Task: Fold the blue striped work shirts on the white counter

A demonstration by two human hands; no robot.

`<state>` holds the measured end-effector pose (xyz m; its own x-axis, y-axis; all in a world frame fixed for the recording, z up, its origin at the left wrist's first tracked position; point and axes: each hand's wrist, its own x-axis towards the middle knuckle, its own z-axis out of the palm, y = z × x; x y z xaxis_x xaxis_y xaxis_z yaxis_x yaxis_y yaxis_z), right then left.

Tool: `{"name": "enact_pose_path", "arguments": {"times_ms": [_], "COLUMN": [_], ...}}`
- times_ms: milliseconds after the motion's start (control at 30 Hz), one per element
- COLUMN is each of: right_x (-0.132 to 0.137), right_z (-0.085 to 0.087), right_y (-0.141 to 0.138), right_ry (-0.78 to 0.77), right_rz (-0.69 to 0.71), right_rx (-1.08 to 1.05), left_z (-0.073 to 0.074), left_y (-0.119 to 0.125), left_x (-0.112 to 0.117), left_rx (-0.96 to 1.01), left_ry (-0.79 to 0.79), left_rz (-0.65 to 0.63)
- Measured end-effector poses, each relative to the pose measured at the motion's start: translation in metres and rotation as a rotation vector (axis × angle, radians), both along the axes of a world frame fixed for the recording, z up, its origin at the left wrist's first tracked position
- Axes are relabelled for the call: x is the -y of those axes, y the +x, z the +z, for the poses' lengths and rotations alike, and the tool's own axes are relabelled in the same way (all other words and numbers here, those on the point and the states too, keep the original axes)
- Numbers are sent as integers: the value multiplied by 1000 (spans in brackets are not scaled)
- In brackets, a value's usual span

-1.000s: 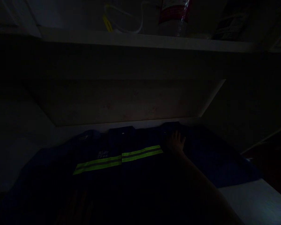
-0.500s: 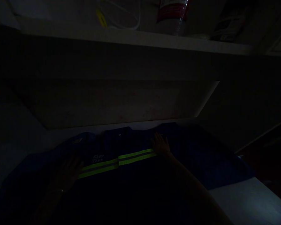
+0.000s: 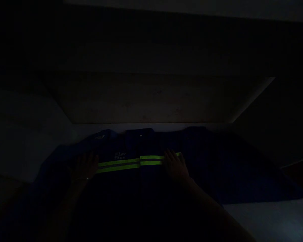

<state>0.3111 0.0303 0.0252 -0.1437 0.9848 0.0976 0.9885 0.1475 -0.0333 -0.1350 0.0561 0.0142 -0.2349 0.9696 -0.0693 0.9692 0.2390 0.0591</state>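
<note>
The scene is very dark. A dark blue work jacket [image 3: 212, 168] lies spread flat on a pale surface, a bright yellow-green reflective stripe [image 3: 127, 162] running across its chest. My left hand [image 3: 84, 166] lies flat on the cloth at the stripe's left end, fingers stretched out. At the stripe's right end my right hand [image 3: 175, 164] rests palm down, fingers extended, covering part of the stripe. Neither hand holds anything.
The pale table top [image 3: 267, 218] shows at the lower right, its edge close to the jacket's hem. A wooden back panel [image 3: 146, 101] rises just behind the jacket under a shelf. The left side is too dark to make out.
My left hand has come into view and settled on the stripe's left end. My right hand slid left and toward me onto the stripe. The view dropped, hiding the shelf's items.
</note>
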Motion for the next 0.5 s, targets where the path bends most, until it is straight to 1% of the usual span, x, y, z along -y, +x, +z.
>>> {"name": "enact_pose_path", "arguments": {"times_ms": [100,200,233,400,500], "right_x": [10,7,6,7,9], "right_z": [-7,-9,-8,-7,-6], "right_y": [-5,-4,-3,-3,-4], "right_ry": [-33,-29,-27,-22,-33], "right_rz": [12,3,7,21,16], "right_rx": [18,36,41,64,72], "left_z": [3,7,9,21,30], "left_y": [-4,-11,-14,-36,-55], "left_x": [-6,-6,-5,-1,-3], "left_rx": [43,68,56,-122,-160], "left_ry": [-24,22,38,80,32], "left_rz": [86,249,276,256,239]}}
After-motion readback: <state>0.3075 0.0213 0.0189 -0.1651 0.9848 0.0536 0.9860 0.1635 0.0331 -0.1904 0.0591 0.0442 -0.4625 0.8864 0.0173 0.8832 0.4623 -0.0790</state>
